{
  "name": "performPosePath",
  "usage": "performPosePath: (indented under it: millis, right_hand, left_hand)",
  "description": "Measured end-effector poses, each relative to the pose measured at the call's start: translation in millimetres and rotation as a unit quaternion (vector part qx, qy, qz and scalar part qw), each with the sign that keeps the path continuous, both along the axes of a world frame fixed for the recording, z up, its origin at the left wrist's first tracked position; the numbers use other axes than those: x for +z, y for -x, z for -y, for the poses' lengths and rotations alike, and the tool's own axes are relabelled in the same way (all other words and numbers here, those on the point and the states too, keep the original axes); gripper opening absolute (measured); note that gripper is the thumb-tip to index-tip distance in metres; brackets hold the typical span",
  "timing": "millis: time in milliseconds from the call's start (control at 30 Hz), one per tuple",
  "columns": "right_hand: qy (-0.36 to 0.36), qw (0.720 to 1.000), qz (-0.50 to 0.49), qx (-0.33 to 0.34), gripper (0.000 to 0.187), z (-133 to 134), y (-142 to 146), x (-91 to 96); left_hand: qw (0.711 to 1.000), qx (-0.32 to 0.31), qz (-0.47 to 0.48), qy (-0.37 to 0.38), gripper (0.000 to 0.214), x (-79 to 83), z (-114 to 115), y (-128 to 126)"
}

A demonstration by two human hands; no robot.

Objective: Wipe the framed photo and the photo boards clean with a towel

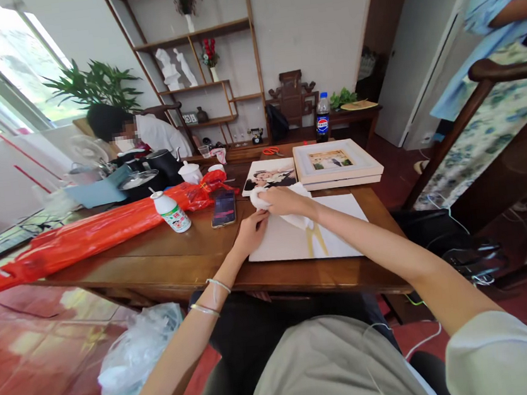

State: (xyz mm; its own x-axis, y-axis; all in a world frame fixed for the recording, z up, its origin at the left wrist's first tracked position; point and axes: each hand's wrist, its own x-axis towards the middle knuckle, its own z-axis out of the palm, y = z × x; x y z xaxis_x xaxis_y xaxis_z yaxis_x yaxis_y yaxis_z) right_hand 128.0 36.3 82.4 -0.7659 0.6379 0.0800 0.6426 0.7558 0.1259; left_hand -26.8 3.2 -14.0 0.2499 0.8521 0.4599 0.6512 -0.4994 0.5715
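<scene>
My right hand point(287, 201) reaches across a white board point(273, 244) and is closed on a bunched white cloth point(258, 199). More white material point(297, 220) lies beneath that hand. Just below the bunch, my left hand point(250, 234) rests at the board's left edge with its fingers curled in; what they hold, if anything, is hidden. A yellow-handled tool point(316, 240) lies on the board, its upper end partly covered. Behind my hands is a photo print point(268, 175), and a framed picture point(339, 156) sits on a pale box to its right.
Left of my hands are a phone point(223, 208), a white bottle point(171, 212) and a long red plastic-wrapped bundle point(101, 237). Orange-handled scissors point(271, 151) and a cola bottle point(322, 119) stand farther back. One person sits at the far left; another stands at right.
</scene>
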Motion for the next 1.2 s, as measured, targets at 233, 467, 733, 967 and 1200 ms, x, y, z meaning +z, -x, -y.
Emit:
performPosePath:
  millis: [233, 467, 733, 967, 1200]
  right_hand:
    - [0.023, 1.0, 0.016, 0.007, 0.029, -8, -15, -5.0]
    - [0.02, 0.999, 0.023, -0.044, 0.027, -3, -107, -8.2]
    - [-0.005, 0.994, 0.039, -0.099, 0.028, 44, -164, -15.4]
    - [-0.042, 0.992, 0.036, -0.113, 0.026, 61, -137, -17.7]
    - [-0.02, 0.994, 0.011, -0.109, 0.026, 16, -76, -18.2]
  left_hand:
    - [1.0, 0.007, 0.011, 0.001, 0.03, -3.1, -3, 1]
    - [1.0, 0.006, 0.024, 0.003, 0.033, -3.7, -2, 1]
    - [1.0, 0.008, 0.022, -0.002, 0.033, -5.6, -2, 1]
    - [1.0, 0.009, 0.011, -0.01, 0.031, -5.2, -3, 1]
    - [1.0, 0.008, 0.008, -0.004, 0.033, -3.8, -2, 1]
